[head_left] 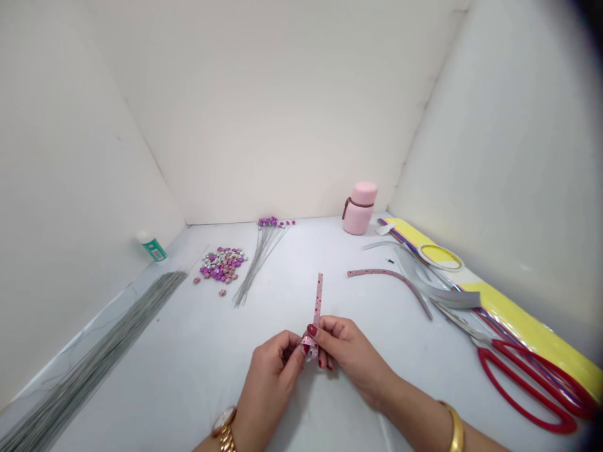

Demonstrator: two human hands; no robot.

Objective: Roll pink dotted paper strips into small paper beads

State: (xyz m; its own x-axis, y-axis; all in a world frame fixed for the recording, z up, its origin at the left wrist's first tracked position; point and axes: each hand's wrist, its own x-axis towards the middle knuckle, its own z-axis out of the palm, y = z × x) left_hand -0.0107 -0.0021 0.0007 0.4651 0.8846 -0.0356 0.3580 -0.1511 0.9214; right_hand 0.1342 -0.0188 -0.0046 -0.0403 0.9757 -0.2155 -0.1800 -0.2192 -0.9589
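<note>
Between my two hands is a pink paper strip (318,300) with small red hearts, its free end pointing away from me. The near end is bent into a loop or knot at my fingertips. My left hand (279,363) pinches the looped part between thumb and forefinger. My right hand (346,351) pinches the strip just above and beside the loop, the other fingers curled under. Another strip of the same heart pattern (377,272) lies curved on the table to the right of my hands.
At left lie a bundle of thin wires (117,339), a green-and-white glue stick (153,247) and a pile of small folded stars (221,263). Star-tipped wires (260,260) are behind. A pink flask (360,208), red-handled scissors (522,376), yellow sheets (509,314) and a tape roll (441,257) stand or lie right.
</note>
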